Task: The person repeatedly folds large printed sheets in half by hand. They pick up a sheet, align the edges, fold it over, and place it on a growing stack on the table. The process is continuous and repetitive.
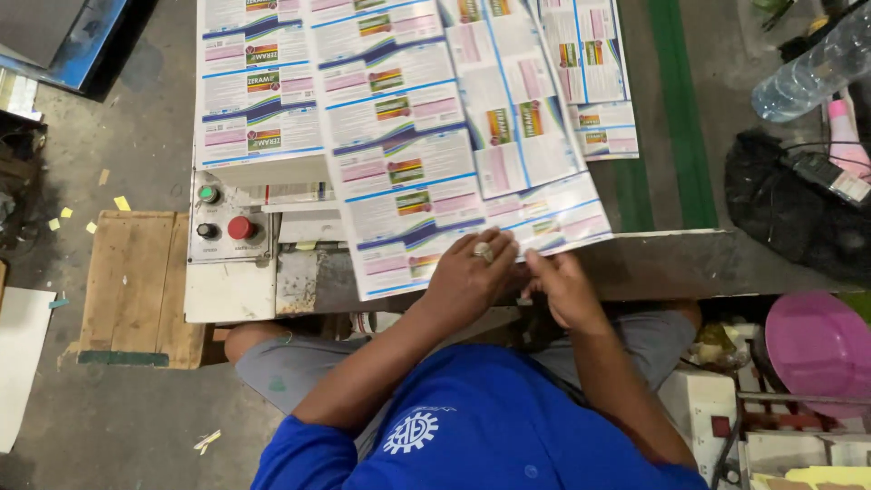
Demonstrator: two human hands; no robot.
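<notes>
At the far left a worn wooden pallet (136,281) lies flat on the grey concrete floor (118,408), its planks rough and scuffed. Just right of it sits a pale metal control panel (229,220) with a small green button, a black knob and a round red button. Above and beside the panel, glossy printed label sheets (399,136) fan out over the metal worktable (671,268) (each sheet a thin rectangle of repeating white panels with blue bands and small colourful blocks). The nearest sheet (426,218) lies flat, its long axis running from the table's near edge away and slightly leftward, its lower edge overhanging towards the person.

The left hand (467,277), a ring on one finger, lies palm-down with fingers pressed on that sheet's near edge. The right hand (562,286) is just beside it, fingertips curled at the sheet's lower right corner; whether it pinches the paper I cannot tell.

Further right are a black plastic bag (780,209), a clear bottle (812,68) lying tilted, and a round pink basin (817,349).
</notes>
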